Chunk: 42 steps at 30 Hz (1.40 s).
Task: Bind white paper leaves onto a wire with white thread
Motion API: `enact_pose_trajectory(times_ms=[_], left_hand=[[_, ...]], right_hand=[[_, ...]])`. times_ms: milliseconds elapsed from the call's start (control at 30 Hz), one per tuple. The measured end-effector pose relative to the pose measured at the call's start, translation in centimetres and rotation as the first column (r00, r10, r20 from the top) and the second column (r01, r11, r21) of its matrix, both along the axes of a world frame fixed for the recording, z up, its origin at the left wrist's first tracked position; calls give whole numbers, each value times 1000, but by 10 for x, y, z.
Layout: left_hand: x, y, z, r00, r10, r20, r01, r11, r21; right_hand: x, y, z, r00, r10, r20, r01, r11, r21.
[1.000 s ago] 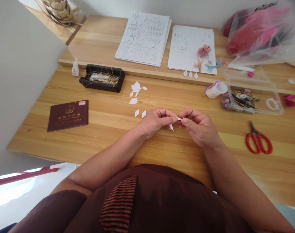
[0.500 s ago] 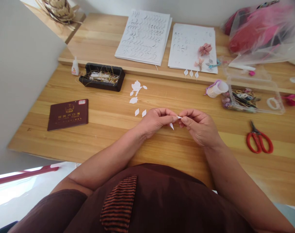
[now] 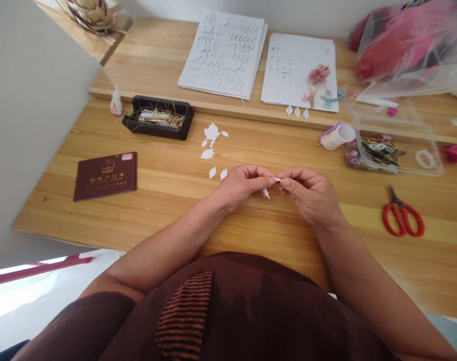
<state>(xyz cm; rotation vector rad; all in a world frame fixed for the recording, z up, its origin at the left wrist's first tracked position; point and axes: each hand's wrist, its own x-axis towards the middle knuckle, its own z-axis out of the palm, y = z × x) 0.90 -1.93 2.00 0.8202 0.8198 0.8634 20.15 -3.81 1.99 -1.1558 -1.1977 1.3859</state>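
Little has moved since the earlier frame: the head view has slipped slightly, and the fingers of the right hand (image 3: 311,193) sit a touch flatter at the tip of the small white piece (image 3: 276,179), while the left hand (image 3: 241,185) has kept its place. Measured from the black tray (image 3: 181,131), the red-handled scissors (image 3: 403,218) lie nearest the person, well to its right. Less far to the tray's right, and on its near side, the hands meet over the desk (image 3: 251,235) with the white piece between them. The fingers of both hands are clamped on it from opposite ends, probably because so slight a thing can only be steadied at its edges. It looks thin and narrow, a mere sliver showing (whether it is folded or twisted, I cannot tell). A pointed white tip (image 3: 266,193) pokes down below the left fingers; how it is held is hidden.

The dark booklet (image 3: 106,176) lies nearer than the tray, to its left. Two leaf-shaped pieces (image 3: 212,172) lie apart from each other, nearer than the tray and to its right; a loose white cluster (image 3: 211,132) is just beside its right end, presumably kept handy for the left hand. Beyond the tray, to its right, a paper stack (image 3: 221,55) rests on the raised shelf.
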Motion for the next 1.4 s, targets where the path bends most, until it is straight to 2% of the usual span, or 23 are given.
enact_pose_trajectory(times_ms=[367, 633, 767, 900, 967, 1033, 1200, 1400], left_hand=[[0, 0, 0, 1000, 4, 3, -4, 1000, 0], [0, 0, 1, 997, 64, 41, -65, 998, 26], [0, 0, 4, 993, 86, 82, -89, 996, 31], [-1, -2, 9, 983, 64, 175, -64, 998, -11], [-1, -2, 10, 973, 48, 226, -38, 998, -48], [-2, -2, 11, 963, 52, 264, -33, 997, -74], [-4, 1, 13, 945, 105, 310, -80, 993, -90], [-6, 3, 16, 934, 158, 322, -128, 986, -111]], right_hand=[[-3, 0, 1, 997, -37, 71, 34, 999, 38], [0, 1, 6, 999, -26, -23, 28, 997, 70], [-2, -3, 1, 992, 60, 114, -77, 986, 147], [-8, -9, -2, 927, 111, 358, -205, 949, 238], [-11, -11, -3, 900, 111, 421, -238, 936, 260], [-13, -12, -3, 911, 133, 391, -243, 938, 248], [-13, -11, -2, 969, 177, 174, -208, 961, 179], [-13, -10, 3, 983, 162, 91, -173, 975, 136]])
